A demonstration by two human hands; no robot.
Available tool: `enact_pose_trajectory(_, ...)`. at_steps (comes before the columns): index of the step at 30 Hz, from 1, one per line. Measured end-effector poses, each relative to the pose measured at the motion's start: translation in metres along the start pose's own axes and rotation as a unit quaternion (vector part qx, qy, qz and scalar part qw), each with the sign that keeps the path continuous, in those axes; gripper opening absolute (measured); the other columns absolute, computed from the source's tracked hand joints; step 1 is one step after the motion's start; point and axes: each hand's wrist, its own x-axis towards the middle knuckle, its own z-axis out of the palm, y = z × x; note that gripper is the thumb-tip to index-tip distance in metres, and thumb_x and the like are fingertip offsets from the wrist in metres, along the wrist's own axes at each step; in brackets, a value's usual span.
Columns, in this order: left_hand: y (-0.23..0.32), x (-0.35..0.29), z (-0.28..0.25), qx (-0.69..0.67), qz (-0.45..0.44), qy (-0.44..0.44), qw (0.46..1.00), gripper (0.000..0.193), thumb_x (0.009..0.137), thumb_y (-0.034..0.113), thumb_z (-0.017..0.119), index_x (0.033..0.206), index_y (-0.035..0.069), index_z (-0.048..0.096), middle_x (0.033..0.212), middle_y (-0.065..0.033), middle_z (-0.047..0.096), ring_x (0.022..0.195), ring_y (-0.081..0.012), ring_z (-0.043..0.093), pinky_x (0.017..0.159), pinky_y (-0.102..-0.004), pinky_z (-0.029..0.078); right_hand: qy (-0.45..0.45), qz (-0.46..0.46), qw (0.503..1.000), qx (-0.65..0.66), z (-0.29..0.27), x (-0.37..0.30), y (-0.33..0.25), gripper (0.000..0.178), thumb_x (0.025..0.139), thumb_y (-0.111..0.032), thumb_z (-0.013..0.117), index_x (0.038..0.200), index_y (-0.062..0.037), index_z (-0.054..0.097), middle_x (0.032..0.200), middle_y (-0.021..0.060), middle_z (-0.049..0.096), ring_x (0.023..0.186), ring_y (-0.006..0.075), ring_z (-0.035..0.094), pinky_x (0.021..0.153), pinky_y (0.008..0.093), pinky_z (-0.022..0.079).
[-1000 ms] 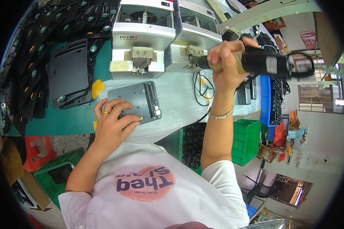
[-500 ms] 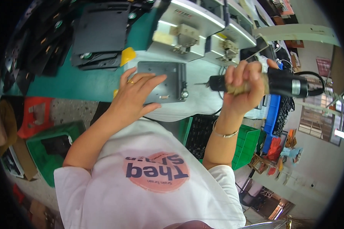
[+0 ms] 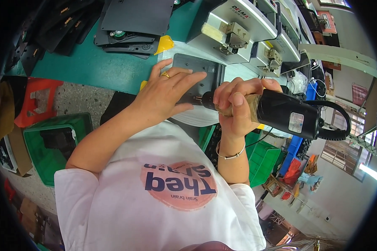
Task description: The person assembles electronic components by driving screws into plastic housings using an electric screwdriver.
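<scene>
A dark grey plastic panel [image 3: 197, 62] with raised edges lies on the bench before me. My left hand [image 3: 161, 94] rests across its left part, fingers spread and a ring on one of them. In my right hand [image 3: 238, 98] is a black electric screwdriver [image 3: 287, 113], wrapped with tape at the grip and held nearly level. Its tip points left at the panel's near right part, close to a small brass-coloured piece. Whether the bit touches the panel I cannot tell. The screwdriver and my right hand hide the panel's near right corner.
Dark panels [image 3: 138, 16] are stacked on the green bench top [image 3: 100, 69], with more at far left. A yellow piece [image 3: 165, 44] lies by the stack. Silver machines [image 3: 238, 16] stand behind the panel. Green crates [image 3: 42, 138] and a red stool [image 3: 40, 98] are below the bench.
My right hand has brought the screwdriver left and nearer, from beside the panel to over its near right part. My left hand stays on the panel. The whole view has shifted slightly.
</scene>
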Motion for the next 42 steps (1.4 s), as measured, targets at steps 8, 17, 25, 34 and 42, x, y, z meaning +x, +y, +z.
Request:
enact_pose_trajectory(8, 0.0, -0.001, 0.001, 0.005, -0.005, -0.003, 1.0, 0.082, 0.069, 0.02, 0.083, 0.14, 0.017, 0.041, 0.123, -0.0049, 0.06, 0.122, -0.0226, 0.052, 0.113, -0.0495, 0.023, -0.008, -0.003, 1.0, -0.021, 0.001, -0.002, 0.003, 0.054, 0.086, 0.0, 0.068, 0.125, -0.0092, 0.033, 0.064, 0.0065, 0.053, 0.05, 0.0167, 0.052, 0.05, 0.0323, 0.05)
enact_pose_trajectory(17, -0.001, 0.0, 0.002, 0.0, -0.008, 0.001, 1.0, 0.081, 0.069, 0.02, 0.082, 0.14, 0.017, 0.043, 0.121, -0.005, 0.06, 0.121, -0.0223, 0.053, 0.113, -0.0494, 0.023, -0.005, -0.007, 0.995, -0.103, 0.012, -0.007, 0.0, 0.068, 0.082, 0.002, 0.07, 0.135, -0.0088, 0.029, 0.069, 0.0073, 0.056, 0.053, 0.0144, 0.054, 0.053, 0.0284, 0.049)
enact_pose_trajectory(25, -0.001, 0.001, -0.003, -0.016, -0.016, -0.003, 1.0, 0.079, 0.069, 0.021, 0.082, 0.138, 0.017, 0.046, 0.12, -0.0073, 0.06, 0.117, -0.0212, 0.054, 0.113, -0.0477, 0.023, 0.002, -0.011, 0.998, -0.067, 0.012, -0.009, 0.006, 0.048, 0.085, 0.003, 0.067, 0.112, -0.0125, 0.031, 0.075, 0.0071, 0.052, 0.051, 0.0172, 0.054, 0.05, 0.0321, 0.05)
enact_pose_trajectory(34, 0.004, 0.006, -0.008, -0.015, -0.022, -0.031, 0.999, 0.081, 0.067, 0.02, 0.083, 0.138, 0.016, 0.046, 0.125, -0.0083, 0.056, 0.122, -0.0237, 0.049, 0.11, -0.0474, 0.026, 0.037, 0.0, 0.996, -0.077, 0.01, -0.008, 0.006, 0.045, 0.086, 0.003, 0.065, 0.113, -0.0127, 0.034, 0.075, 0.0067, 0.05, 0.05, 0.0183, 0.051, 0.049, 0.0356, 0.051)
enact_pose_trajectory(42, 0.009, 0.023, -0.014, 0.093, 0.004, -0.075, 0.993, 0.09, 0.058, 0.024, 0.088, 0.137, 0.015, 0.047, 0.139, -0.0154, 0.041, 0.133, -0.0339, 0.035, 0.106, -0.0471, 0.03, 0.148, -0.031, 0.988, 0.019, -0.025, -0.006, -0.032, 0.047, 0.09, -0.009, 0.056, 0.132, -0.0212, 0.039, 0.073, -0.0009, 0.046, 0.054, 0.0117, 0.046, 0.045, 0.0278, 0.042)
